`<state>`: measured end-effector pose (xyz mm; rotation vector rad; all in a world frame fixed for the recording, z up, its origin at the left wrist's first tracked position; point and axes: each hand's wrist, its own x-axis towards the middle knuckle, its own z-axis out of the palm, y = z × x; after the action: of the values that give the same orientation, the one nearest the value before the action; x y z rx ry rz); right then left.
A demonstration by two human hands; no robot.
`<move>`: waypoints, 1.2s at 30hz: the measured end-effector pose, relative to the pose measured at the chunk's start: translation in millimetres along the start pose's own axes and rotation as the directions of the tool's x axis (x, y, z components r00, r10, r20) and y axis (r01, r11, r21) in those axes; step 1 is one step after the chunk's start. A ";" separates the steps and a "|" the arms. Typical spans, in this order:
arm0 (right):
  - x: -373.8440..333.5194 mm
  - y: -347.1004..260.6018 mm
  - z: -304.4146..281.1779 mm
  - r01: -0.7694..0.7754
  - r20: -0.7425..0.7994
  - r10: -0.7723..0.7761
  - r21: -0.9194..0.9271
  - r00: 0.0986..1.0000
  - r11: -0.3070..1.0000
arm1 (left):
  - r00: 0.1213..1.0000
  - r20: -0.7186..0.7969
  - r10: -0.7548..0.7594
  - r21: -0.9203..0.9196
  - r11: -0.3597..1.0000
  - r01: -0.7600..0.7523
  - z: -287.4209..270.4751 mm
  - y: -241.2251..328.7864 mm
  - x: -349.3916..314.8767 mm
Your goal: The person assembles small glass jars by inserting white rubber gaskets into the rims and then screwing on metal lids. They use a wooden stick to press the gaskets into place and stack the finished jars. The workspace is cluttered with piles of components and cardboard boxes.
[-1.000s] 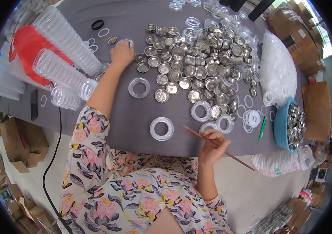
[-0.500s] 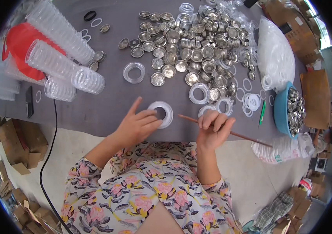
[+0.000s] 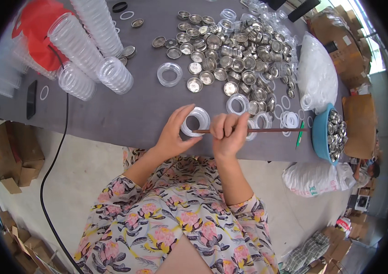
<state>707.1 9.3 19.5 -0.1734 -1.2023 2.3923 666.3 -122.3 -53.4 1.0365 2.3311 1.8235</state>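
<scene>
Near the table's front edge, my left hand (image 3: 172,138) curves its fingers and thumb round the left side of a clear, round plastic ring-shaped piece (image 3: 205,119). My right hand (image 3: 228,137) is closed on a thin brown stick (image 3: 274,130), held nearly level. The stick's left tip meets the lower rim of the ring piece; whether it goes under the rim I cannot tell. Just beyond my right hand lie more clear rings (image 3: 238,104), one partly covered by my fingers. Another clear ring (image 3: 169,74) lies farther off.
A heap of small silver metal caps (image 3: 249,57) spreads over the far table. Stacked clear cups (image 3: 73,39) and a red bag (image 3: 39,34) stand left. On the right are white gaskets (image 3: 289,119), a green pen (image 3: 300,135) and a blue bowl (image 3: 320,134) of caps. A black cable (image 3: 67,109) crosses the table edge.
My left hand has closed round the ring piece, its raised forefinger lowered. My right hand has moved left, bringing the stick level with its tip at the ring. The whole view has shifted slightly.
</scene>
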 end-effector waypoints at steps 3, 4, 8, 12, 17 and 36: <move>2.0 12.3 4.6 -0.026 -0.003 0.027 0.066 1.000 0.997 | 0.996 -0.055 -0.065 -0.052 0.997 0.062 5.4 -1.4 -6.9; 4.2 16.4 6.3 -0.009 0.027 0.007 0.075 1.000 0.997 | 0.994 -0.052 -0.092 -0.072 0.993 0.088 6.2 -3.8 -7.7; 21.1 28.3 8.8 0.026 0.110 -0.038 0.110 0.993 0.994 | 0.991 -0.019 -0.135 -0.076 0.988 0.133 2.6 -1.5 -4.2; 26.2 11.5 11.3 0.007 0.202 -0.027 0.098 0.979 0.995 | 0.997 -0.045 -0.062 0.035 0.997 0.064 -2.5 4.6 -1.7; 16.7 -7.1 0.8 0.017 0.162 -0.020 0.021 0.987 1.000 | 0.992 0.010 0.125 0.209 0.970 -0.124 -20.1 18.9 4.1; 4.2 -0.4 -4.6 -0.134 0.117 0.141 -0.066 0.983 0.989 | 0.989 0.141 -0.039 -0.085 0.995 0.051 -20.8 14.6 9.1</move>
<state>704.9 14.7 17.4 -0.1347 -1.3570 2.5202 658.3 -134.2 -30.6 1.0543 2.1568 1.7592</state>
